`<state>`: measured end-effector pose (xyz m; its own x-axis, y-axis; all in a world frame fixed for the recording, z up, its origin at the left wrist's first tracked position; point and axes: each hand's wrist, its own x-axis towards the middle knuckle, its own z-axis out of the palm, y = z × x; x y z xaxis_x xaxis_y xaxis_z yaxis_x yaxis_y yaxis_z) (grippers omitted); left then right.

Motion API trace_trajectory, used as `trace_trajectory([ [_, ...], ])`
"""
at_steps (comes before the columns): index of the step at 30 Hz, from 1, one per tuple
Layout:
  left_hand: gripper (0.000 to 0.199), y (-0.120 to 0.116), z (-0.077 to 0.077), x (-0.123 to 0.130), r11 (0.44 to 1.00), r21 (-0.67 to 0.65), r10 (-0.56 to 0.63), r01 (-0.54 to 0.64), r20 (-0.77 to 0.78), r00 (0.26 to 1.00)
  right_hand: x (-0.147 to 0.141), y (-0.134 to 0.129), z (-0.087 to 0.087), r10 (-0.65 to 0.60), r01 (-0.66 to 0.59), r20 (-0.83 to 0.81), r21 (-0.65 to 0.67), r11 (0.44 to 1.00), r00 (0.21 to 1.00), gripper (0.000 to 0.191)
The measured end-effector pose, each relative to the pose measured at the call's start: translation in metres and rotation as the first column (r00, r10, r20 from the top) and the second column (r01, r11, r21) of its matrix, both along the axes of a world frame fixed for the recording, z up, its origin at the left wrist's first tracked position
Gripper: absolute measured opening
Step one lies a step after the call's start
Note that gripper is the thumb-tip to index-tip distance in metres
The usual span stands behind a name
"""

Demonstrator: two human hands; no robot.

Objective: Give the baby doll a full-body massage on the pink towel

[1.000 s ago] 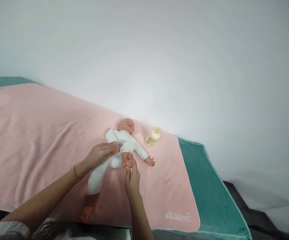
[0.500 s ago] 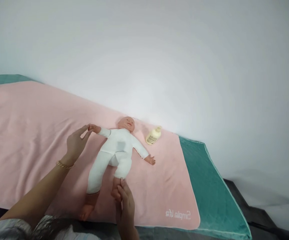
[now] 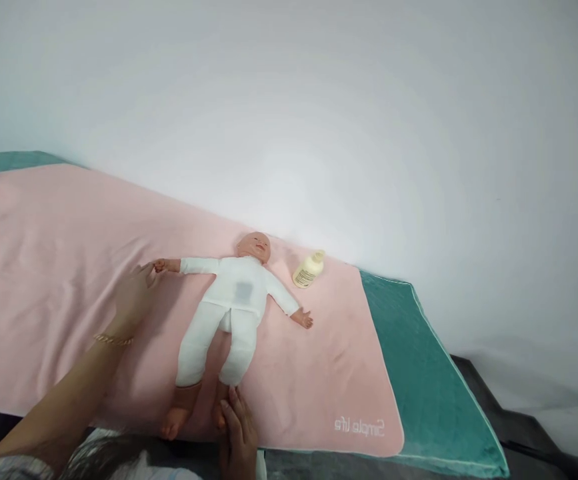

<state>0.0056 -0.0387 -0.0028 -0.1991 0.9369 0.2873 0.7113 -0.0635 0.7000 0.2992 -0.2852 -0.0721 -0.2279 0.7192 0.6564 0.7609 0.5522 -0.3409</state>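
A baby doll (image 3: pixel 231 283) in white cloth lies on its back on a pink blanket (image 3: pixel 319 373), head toward the wall and feet toward me. My left hand (image 3: pixel 136 293), with a bracelet at its wrist, is closed on the doll's hand at the left, and that arm stretches straight out sideways. Down by the front edge, my right hand (image 3: pixel 239 423) grips the doll's foot on the right side; that leg lies extended. The doll's other foot (image 3: pixel 176 423) and its other hand (image 3: pixel 303 318) are untouched.
A pale yellow pump bottle (image 3: pixel 309 270) leans beside the doll's head. Green fabric (image 3: pixel 429 380) shows beneath the blanket at the right and far left. A white wall (image 3: pixel 289 120) rises right behind the bedding. Dark edging (image 3: pixel 499 407) lies at the lower right.
My left hand has drawn the doll's hand left and slightly down, extending its arm. My right hand has moved toward me and slightly left, straightening the doll's leg.
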Motion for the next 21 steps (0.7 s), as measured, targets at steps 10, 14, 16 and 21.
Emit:
trace_trajectory([
  [10, 0.039, -0.01, 0.023, 0.071, 0.938, 0.339, -0.019, -0.066, 0.239, 0.971, 0.027, 0.071, 0.054, 0.026, -0.022, -0.036, 0.102, 0.995, 0.999, 0.047],
  [14, 0.027, -0.009, 0.024, 0.092, 0.811, 0.497, -0.368, 0.308, 0.024, 0.93, 0.026, 0.108, 0.078, -0.002, 0.003, -0.155, 0.005, 1.0, 0.988, 0.045],
  [16, 0.025, -0.009, 0.021, 0.096, 0.75, 0.471, -0.486, 0.465, -0.086, 0.87, 0.023, 0.122, 0.087, -0.051, 0.03, -0.247, -0.088, 0.996, 0.968, 0.046],
  [21, 0.022, -0.009, 0.01, 0.093, 0.68, 0.462, -0.545, 0.569, -0.201, 0.814, 0.016, 0.138, 0.098, -0.131, 0.037, -0.389, -0.24, 0.97, 0.912, 0.047],
])
